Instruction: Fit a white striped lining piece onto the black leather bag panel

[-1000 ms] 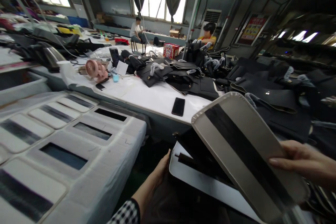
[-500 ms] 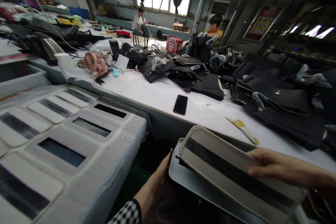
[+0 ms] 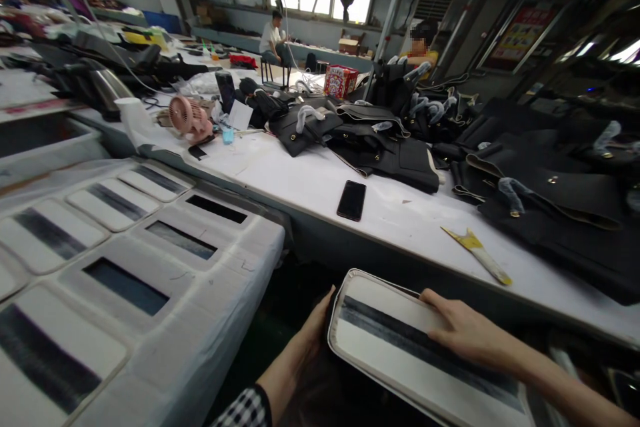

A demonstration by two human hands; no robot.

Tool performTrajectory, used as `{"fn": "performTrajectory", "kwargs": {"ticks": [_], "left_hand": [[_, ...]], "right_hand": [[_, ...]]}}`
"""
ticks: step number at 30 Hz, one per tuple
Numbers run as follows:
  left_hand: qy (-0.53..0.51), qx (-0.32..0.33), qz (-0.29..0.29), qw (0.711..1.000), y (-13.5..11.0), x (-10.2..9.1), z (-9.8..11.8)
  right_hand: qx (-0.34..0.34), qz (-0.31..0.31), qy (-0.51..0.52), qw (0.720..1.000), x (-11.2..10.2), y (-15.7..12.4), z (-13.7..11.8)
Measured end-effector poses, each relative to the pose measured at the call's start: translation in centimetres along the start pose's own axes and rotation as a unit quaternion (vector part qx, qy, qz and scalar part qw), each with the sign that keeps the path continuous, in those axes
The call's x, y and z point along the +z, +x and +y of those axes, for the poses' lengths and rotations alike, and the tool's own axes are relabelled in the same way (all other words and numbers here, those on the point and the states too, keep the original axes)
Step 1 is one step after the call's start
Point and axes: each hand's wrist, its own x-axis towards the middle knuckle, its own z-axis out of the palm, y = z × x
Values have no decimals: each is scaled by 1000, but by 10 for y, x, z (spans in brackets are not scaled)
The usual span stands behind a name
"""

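A long pale panel (image 3: pixel 390 338) with rounded corners and a black stripe along its length lies over a dark piece at the lower right. Its raised rim sits against the rim of the piece beneath. At the near-left end, my left hand (image 3: pixel 314 325) is closed around the side of that dark piece; its fingertips are hidden behind it. My right hand (image 3: pixel 463 330) grips the panel from the far long edge, with fingers spread over its top. The panel's right end runs toward the bottom of the view under my right forearm.
Similar striped panels (image 3: pixel 113 203) lie on the covered stand at left, beside rectangular openings. Across the white table (image 3: pixel 290 177) are a phone (image 3: pixel 351 200), a yellow-handled brush-like tool (image 3: pixel 477 255), a pink fan (image 3: pixel 189 119) and heaped black bags (image 3: pixel 555 180). Two people are farther back.
My right hand has lowered the tilted panel and shifted left, so the panel now covers the silvery surface visible before. My left hand stays at the end. The view has turned slightly.
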Motion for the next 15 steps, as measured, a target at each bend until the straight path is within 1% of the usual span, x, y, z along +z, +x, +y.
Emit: {"fn": "performTrajectory", "kwargs": {"ticks": [1, 2, 3, 5, 7, 9, 10, 12, 15], "left_hand": [[-4, -1, -6, 1000, 1, 0, -1], [-7, -4, -12, 1000, 2, 0, -1], [-10, -8, -19, 1000, 3, 0, -2], [-12, -19, -34, 999, 3, 1, -1], [-15, -24, -48, 998, 2, 3, 0], [-23, -17, -71, 997, 0, 6, 2], [-28, -14, -83, 996, -1, 8, 3], [-34, -13, -102, 994, -1, 12, 4], [-26, -27, -123, 992, 3, 15, 6]], "right_hand": [[-27, 60, -50, 997, 7, -9, -4], [-65, 111, -91, 987, 13, -17, -8], [-106, 150, -122, 975, 18, -24, -13], [-173, 198, -157, 952, 26, -32, -26], [-206, 233, -172, 935, 33, -29, -43], [-217, 247, -186, 926, 44, -20, -58], [-221, 243, -194, 924, 52, -13, -64], [-226, 215, -210, 927, 69, -2, -72], [-214, 183, -217, 935, 91, 8, -74]]}}
